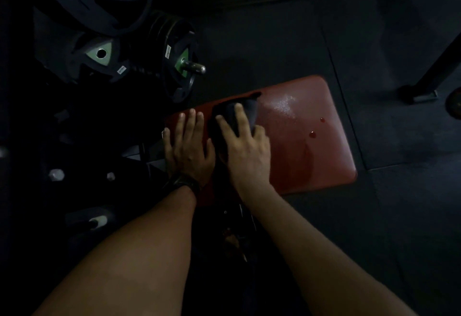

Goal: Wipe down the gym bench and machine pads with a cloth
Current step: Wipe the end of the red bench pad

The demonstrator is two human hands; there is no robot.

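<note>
Pressing a dark cloth [247, 113] onto the red pad [324, 161] with the right hand [247, 151].

The cloth lies bunched on the left half of the pad, under the right hand, which grasps it with two fingers stretched across it and the others curled at its right edge. Just right of the cloth, a wet patch [284, 106] glistens, with two droplets [312, 135] further right. The left hand [189, 148] rests flat beside it, fingers straight and released, a dark wristband [183, 184] on the wrist. Weight plates [99, 16] hang at upper left above the dark floor [274, 41].
</note>
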